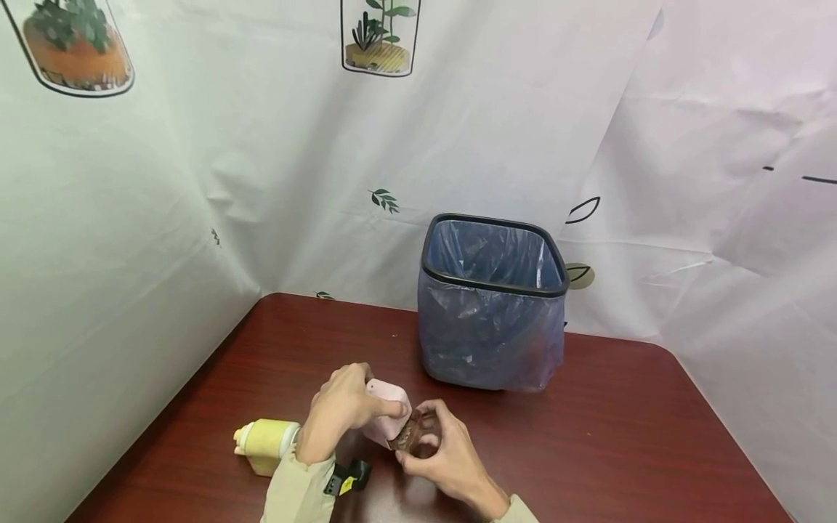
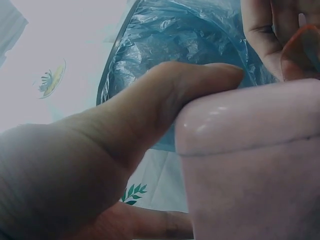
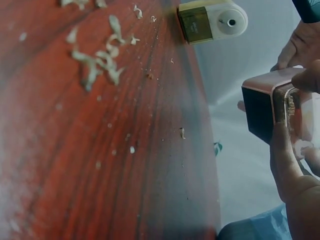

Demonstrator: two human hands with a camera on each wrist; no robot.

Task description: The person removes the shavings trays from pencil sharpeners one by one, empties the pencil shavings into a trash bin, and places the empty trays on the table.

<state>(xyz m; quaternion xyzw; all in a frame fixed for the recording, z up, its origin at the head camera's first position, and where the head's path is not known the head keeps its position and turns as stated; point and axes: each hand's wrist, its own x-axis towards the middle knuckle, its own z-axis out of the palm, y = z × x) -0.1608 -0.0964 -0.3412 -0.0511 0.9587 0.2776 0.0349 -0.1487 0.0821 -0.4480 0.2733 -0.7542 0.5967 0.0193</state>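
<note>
The left hand (image 1: pixel 343 404) gripped the pink box (image 1: pixel 389 391); at its four o'clock the right hand (image 1: pixel 450 452) pinched the clear tray (image 1: pixel 415 428), with the bin (image 1: pixel 495 286) at the tray's one.

No words, brands or numbers can be read. On the dark panel (image 3: pixel 196 25) of the yellow box (image 3: pixel 216 21), a short row of small marks is shown in the right wrist view; it may be lettering, but is too faint to be made out. On the black camera (image 1: pixel 358 473) at the left wrist, a yellow sticker (image 1: pixel 346 485) is carried, its dark mark too small to be read.
</note>
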